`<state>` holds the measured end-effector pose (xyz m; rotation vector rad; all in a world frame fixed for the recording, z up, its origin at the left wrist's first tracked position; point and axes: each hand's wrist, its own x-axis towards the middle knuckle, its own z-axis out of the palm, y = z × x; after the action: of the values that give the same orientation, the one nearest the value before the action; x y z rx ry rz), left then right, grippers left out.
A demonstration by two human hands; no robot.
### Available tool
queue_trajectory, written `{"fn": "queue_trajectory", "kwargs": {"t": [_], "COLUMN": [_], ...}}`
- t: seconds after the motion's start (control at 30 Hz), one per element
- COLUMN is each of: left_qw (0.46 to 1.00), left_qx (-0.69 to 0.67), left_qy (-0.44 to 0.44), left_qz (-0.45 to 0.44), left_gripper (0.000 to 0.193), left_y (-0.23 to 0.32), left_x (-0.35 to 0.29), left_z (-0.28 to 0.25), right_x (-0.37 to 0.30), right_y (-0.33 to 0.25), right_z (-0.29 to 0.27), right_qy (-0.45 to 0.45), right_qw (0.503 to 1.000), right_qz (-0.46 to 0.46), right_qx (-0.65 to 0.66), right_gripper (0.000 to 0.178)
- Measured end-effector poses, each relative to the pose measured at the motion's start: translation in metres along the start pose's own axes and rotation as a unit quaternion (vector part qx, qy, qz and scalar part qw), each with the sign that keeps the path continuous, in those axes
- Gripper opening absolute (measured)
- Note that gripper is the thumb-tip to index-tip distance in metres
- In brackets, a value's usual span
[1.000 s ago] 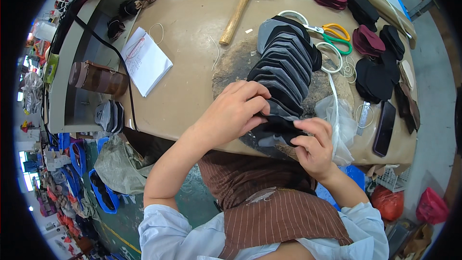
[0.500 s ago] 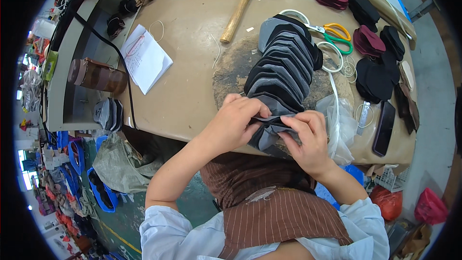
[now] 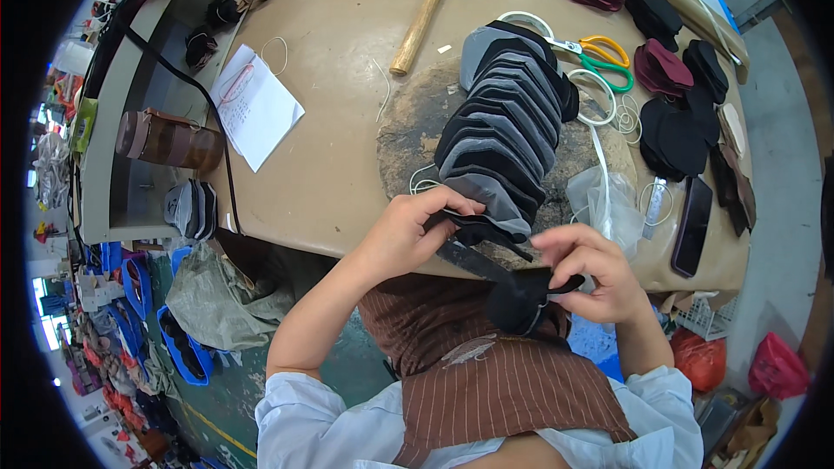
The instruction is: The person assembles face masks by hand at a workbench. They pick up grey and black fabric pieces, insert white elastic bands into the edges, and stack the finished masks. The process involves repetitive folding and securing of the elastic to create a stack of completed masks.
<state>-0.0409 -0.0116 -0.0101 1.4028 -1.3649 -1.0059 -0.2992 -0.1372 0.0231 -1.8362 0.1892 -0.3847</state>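
Observation:
A long fanned row of black and grey cloth pieces point(image 3: 502, 117) lies overlapped on a worn round block point(image 3: 404, 135). At its near end my left hand point(image 3: 401, 234) is closed, thumb and fingers pinching a black cloth piece point(image 3: 486, 231) at the end of the row. Lower and to the right, my right hand point(image 3: 599, 274) pinches the edge of a rounded black cloth piece point(image 3: 517, 306). That piece hangs in front of the brown striped apron point(image 3: 512, 391), with a dark strip reaching from it toward my left hand. Whether the strip joins both pieces, I cannot tell.
Scissors point(image 3: 599, 56) with orange and green handles and white rings point(image 3: 595, 95) lie beside the row. Beyond are a hammer point(image 3: 420, 24) and papers point(image 3: 258, 113). Maroon and black cloth stacks point(image 3: 665, 68) and a phone point(image 3: 692, 226) line the right side.
My right hand has moved right and down, away from the left, drawing a black cloth piece out from the near end. The left hand has shifted slightly and still pinches cloth.

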Motion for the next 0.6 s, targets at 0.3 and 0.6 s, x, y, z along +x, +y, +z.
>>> {"fn": "queue_trajectory", "kwargs": {"t": [0.3, 0.6], "left_qw": [1.0, 1.0], "left_qx": [-0.01, 0.01], "left_qy": [-0.016, 0.01], "left_qz": [-0.006, -0.013], "left_gripper": [0.034, 0.031], "left_y": [0.003, 0.003], "left_x": [-0.001, -0.001], "left_z": [-0.001, 0.007], "right_x": [0.021, 0.024], "right_y": [-0.012, -0.008], "right_z": [-0.006, -0.001], "right_qy": [-0.077, -0.103], "right_qw": [0.992, 0.992], "right_qz": [-0.038, -0.013], "right_qx": [-0.095, -0.07], "right_gripper": [0.022, 0.023]}}
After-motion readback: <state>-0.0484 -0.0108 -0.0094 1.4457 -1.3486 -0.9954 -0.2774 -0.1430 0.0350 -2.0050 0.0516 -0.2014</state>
